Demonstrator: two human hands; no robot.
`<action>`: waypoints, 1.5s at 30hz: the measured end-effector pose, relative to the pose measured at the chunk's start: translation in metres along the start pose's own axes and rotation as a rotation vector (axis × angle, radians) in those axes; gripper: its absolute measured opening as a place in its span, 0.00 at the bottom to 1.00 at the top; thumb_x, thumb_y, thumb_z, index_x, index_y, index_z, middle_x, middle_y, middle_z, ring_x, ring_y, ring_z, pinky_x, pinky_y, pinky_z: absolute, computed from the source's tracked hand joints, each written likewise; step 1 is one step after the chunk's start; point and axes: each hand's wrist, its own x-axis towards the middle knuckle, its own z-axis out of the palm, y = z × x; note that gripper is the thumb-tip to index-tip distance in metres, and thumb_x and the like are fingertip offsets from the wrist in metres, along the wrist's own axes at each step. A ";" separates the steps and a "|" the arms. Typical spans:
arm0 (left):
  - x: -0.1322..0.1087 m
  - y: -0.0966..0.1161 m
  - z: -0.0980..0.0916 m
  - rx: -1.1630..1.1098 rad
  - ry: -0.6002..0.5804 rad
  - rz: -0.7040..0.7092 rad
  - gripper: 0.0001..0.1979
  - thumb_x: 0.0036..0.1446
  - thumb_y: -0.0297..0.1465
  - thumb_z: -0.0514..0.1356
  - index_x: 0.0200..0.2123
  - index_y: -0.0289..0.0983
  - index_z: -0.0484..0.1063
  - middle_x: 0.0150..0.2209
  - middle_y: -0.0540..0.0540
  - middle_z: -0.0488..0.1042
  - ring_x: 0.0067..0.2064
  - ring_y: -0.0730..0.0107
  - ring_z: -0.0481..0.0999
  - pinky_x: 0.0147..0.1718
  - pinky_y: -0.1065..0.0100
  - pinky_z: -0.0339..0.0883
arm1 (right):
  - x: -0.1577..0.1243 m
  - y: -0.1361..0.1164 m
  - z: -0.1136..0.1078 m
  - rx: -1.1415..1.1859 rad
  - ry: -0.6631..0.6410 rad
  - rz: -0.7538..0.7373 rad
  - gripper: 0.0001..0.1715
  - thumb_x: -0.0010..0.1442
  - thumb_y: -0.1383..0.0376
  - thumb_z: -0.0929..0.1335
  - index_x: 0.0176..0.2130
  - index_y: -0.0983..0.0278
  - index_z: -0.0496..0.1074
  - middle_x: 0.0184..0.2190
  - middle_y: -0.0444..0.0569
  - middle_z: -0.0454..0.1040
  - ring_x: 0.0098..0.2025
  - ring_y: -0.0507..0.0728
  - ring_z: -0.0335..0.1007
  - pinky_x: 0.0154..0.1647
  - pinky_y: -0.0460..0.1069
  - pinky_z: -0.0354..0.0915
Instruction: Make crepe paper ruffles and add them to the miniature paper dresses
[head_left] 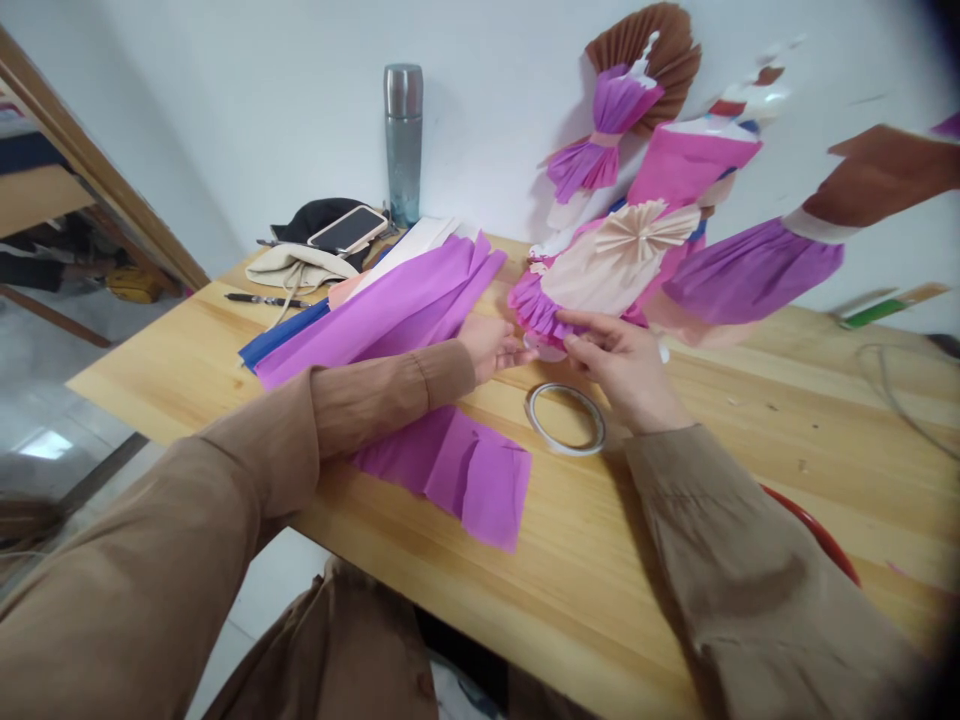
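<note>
A paper dress (600, 262) with a cream front, a folded cream fan and a ruffled purple hem (538, 308) rests near the wall. My right hand (619, 362) pinches that purple ruffle between thumb and fingers. Just left of it, my left hand (491, 345) has its fingers curled together close to the hem's lower edge; what they hold, if anything, is too small to make out. A thin roll of tape (566, 418) lies flat below both hands. Under my left forearm, purple crepe paper sheets (390, 300) spread out, with a cut purple piece (487, 480) towards me.
Other paper dresses (757, 265) and a fan-backed one (611, 120) stand along the wall at right. At the back left are a steel flask (404, 150), a phone (349, 230), a cloth pouch (300, 268) and a pen (266, 300). A red curved handle (814, 535) shows beside my right sleeve.
</note>
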 end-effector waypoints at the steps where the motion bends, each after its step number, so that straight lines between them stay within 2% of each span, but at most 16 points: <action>1: -0.001 0.000 0.001 -0.017 -0.026 -0.007 0.10 0.62 0.19 0.50 0.33 0.33 0.70 0.25 0.46 0.74 0.26 0.76 0.72 0.35 0.72 0.69 | 0.000 -0.001 0.000 0.011 -0.004 0.003 0.25 0.47 0.63 0.70 0.47 0.66 0.78 0.17 0.38 0.64 0.20 0.50 0.57 0.24 0.48 0.56; 5: -0.005 0.000 0.004 -0.049 -0.085 -0.033 0.12 0.65 0.21 0.50 0.33 0.31 0.71 0.25 0.46 0.73 0.26 0.78 0.73 0.29 0.76 0.66 | -0.001 -0.003 0.000 0.017 -0.017 0.014 0.25 0.48 0.62 0.70 0.47 0.65 0.78 0.17 0.38 0.63 0.20 0.50 0.57 0.23 0.47 0.56; 11: -0.002 -0.001 0.005 -0.111 -0.069 -0.029 0.09 0.66 0.21 0.52 0.32 0.32 0.68 0.21 0.51 0.69 0.22 0.83 0.69 0.22 0.80 0.58 | -0.001 -0.002 -0.001 0.042 -0.025 0.018 0.26 0.48 0.62 0.71 0.47 0.66 0.79 0.16 0.38 0.64 0.20 0.50 0.58 0.22 0.47 0.56; 17: 0.001 -0.002 0.004 -0.120 -0.079 -0.052 0.11 0.66 0.25 0.56 0.29 0.32 0.68 0.18 0.52 0.66 0.20 0.82 0.67 0.21 0.80 0.57 | -0.001 0.000 -0.002 0.064 -0.034 0.012 0.28 0.46 0.59 0.72 0.47 0.66 0.78 0.18 0.39 0.67 0.20 0.50 0.58 0.22 0.46 0.54; 22: 0.003 -0.004 0.007 -0.132 -0.112 -0.060 0.10 0.62 0.21 0.57 0.27 0.31 0.69 0.19 0.51 0.68 0.20 0.84 0.67 0.19 0.80 0.54 | -0.003 -0.002 -0.002 0.063 -0.076 0.009 0.28 0.46 0.58 0.71 0.48 0.65 0.77 0.19 0.39 0.66 0.21 0.50 0.58 0.21 0.46 0.51; 29: -0.001 -0.018 0.010 -0.207 -0.034 0.040 0.09 0.58 0.17 0.58 0.27 0.31 0.68 0.20 0.53 0.69 0.21 0.84 0.68 0.20 0.78 0.52 | -0.006 -0.002 -0.002 0.109 -0.121 0.048 0.32 0.47 0.57 0.72 0.51 0.66 0.75 0.19 0.38 0.64 0.21 0.49 0.58 0.21 0.45 0.51; 33: -0.001 -0.021 0.010 -0.243 -0.030 0.072 0.09 0.59 0.17 0.58 0.26 0.32 0.67 0.21 0.51 0.71 0.22 0.84 0.70 0.20 0.78 0.51 | -0.007 0.000 -0.002 0.145 -0.126 0.067 0.33 0.47 0.57 0.73 0.52 0.64 0.75 0.18 0.37 0.62 0.21 0.50 0.57 0.21 0.46 0.52; 38: 0.002 -0.020 0.007 -0.282 -0.041 0.082 0.09 0.62 0.21 0.58 0.28 0.32 0.68 0.20 0.53 0.68 0.20 0.85 0.68 0.19 0.79 0.50 | -0.007 0.001 -0.004 0.233 -0.148 0.093 0.33 0.46 0.59 0.74 0.52 0.63 0.75 0.18 0.36 0.60 0.21 0.49 0.56 0.21 0.45 0.50; 45: 0.002 -0.014 0.003 -0.275 -0.123 0.030 0.10 0.63 0.25 0.59 0.28 0.31 0.70 0.19 0.53 0.67 0.19 0.86 0.67 0.18 0.81 0.53 | -0.008 0.004 -0.007 0.221 -0.218 0.082 0.39 0.49 0.58 0.73 0.59 0.67 0.70 0.15 0.36 0.64 0.18 0.47 0.51 0.19 0.44 0.45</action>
